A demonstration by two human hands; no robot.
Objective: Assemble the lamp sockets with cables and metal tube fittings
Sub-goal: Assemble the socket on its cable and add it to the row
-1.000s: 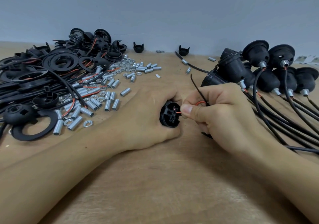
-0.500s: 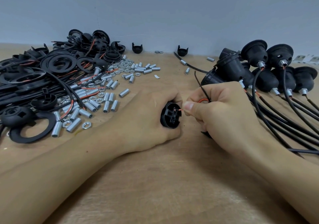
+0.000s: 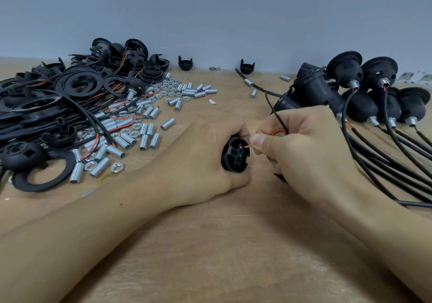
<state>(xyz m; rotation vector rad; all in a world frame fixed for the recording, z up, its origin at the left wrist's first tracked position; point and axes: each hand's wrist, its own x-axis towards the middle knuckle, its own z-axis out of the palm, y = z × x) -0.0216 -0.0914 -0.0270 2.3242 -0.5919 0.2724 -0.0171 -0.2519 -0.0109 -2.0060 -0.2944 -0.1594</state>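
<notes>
Pale blue-grey wall backs a wide brown wooden bench (image 3: 210,244) that carries everything in view. Across its left side sprawls the largest mass, a heap of unassembled black parts (image 3: 70,97): flat rings, socket caps and loose black cables with red cores. Opposite, on the right, stands a cluster of finished lamp sockets (image 3: 364,92), at least 6 as far as I can count, each with a metal tube fitting at its neck and a black cable trailing toward the near right edge. Between heap and centre lies a scatter of silver threaded tubes and hex nuts (image 3: 140,125), many dozens, so by my judgement the job is only partly through, with far more stock waiting than sockets done. Both forearms reach in from the near edge and the hands meet at mid-bench, almost touching. The left hand (image 3: 198,160) is wrapped around a black socket body (image 3: 235,154), its open terminal face turned to the right. The right hand (image 3: 304,148) pinches a thin red wire (image 3: 246,147) between thumb and forefinger, its tip at a terminal slot in that face; whether it is seated I cannot tell. Wiring of this socket looks under way, closing up still to come.
</notes>
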